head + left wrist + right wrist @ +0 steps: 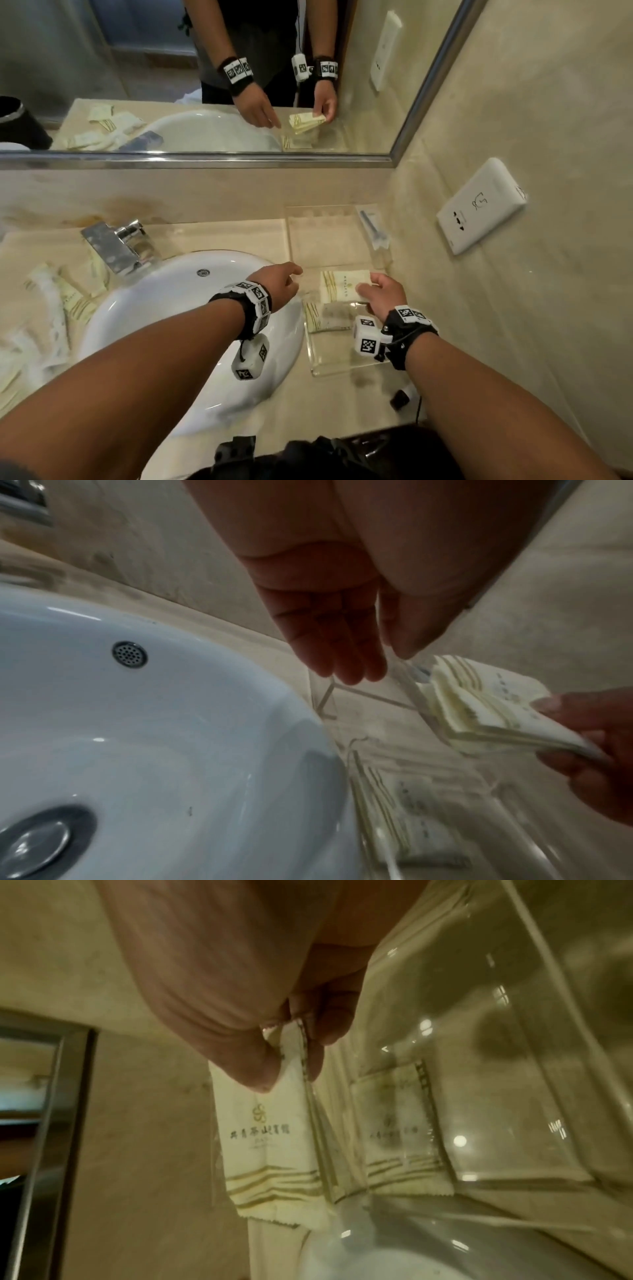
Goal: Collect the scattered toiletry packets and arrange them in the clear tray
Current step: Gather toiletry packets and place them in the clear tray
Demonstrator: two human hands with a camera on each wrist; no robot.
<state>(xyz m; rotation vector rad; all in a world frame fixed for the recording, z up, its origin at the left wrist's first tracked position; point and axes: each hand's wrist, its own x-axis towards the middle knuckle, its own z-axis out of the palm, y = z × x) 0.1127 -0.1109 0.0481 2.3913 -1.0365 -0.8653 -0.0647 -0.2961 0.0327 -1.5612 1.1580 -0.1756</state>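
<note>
My right hand [368, 291] pinches a stack of cream toiletry packets [342, 284] with gold stripes, held just above the clear tray [325, 236] to the right of the sink. In the right wrist view the thumb and fingers [260, 1074] clamp the packets' top edge [270, 1150]. More packets [325, 318] lie flat in the tray's near part. My left hand [291, 274] hovers empty by the tray's left wall, its fingers [342, 653] straight. Several scattered packets [68, 298] lie on the counter left of the sink.
The white sink [191, 308] and chrome faucet [120, 246] sit between the tray and the scattered packets. A clear-wrapped item [375, 226] leans in the tray's far right corner. A small dark bottle [400, 399] stands near the counter's front edge. A wall socket [479, 205] is at right.
</note>
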